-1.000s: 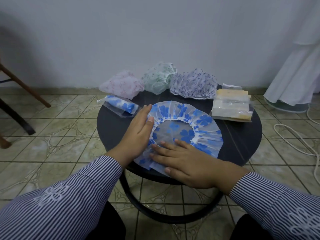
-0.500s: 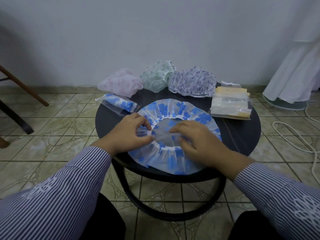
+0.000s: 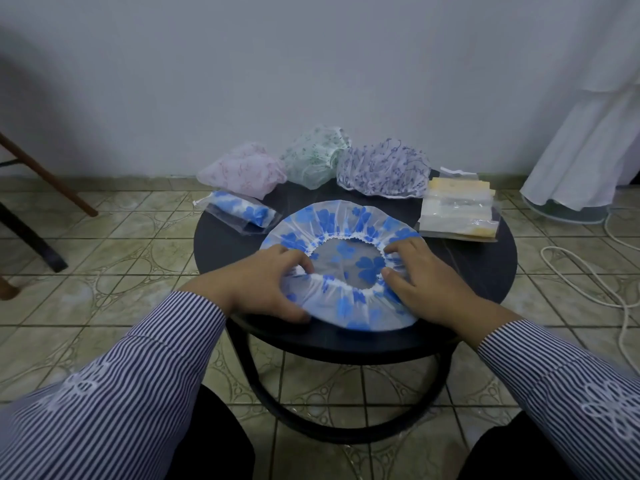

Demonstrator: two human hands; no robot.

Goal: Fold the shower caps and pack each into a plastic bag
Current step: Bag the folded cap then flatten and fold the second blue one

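A blue-flowered shower cap point(image 3: 341, 223) lies spread open, elastic side up, in the middle of the round black table point(image 3: 485, 268). My left hand point(image 3: 263, 282) grips its elastic rim on the left with curled fingers. My right hand point(image 3: 422, 278) pinches the rim on the right. Behind it lie a pink cap point(image 3: 242, 173), a green-print cap point(image 3: 313, 154) and a purple-print cap point(image 3: 384, 168). A folded blue cap packed in a plastic bag point(image 3: 239, 214) lies at the back left. A stack of plastic bags point(image 3: 457, 211) sits at the back right.
The table stands on a tiled floor against a pale wall. Wooden chair legs point(image 3: 45, 174) are at the far left. White fabric point(image 3: 588, 140) hangs at the right, with a white cord point(image 3: 588, 275) looping on the floor below.
Both hands moved apart from flattening the cap's near edge to the left and right sides of the elastic rim, which is now stretched into a wider opening.
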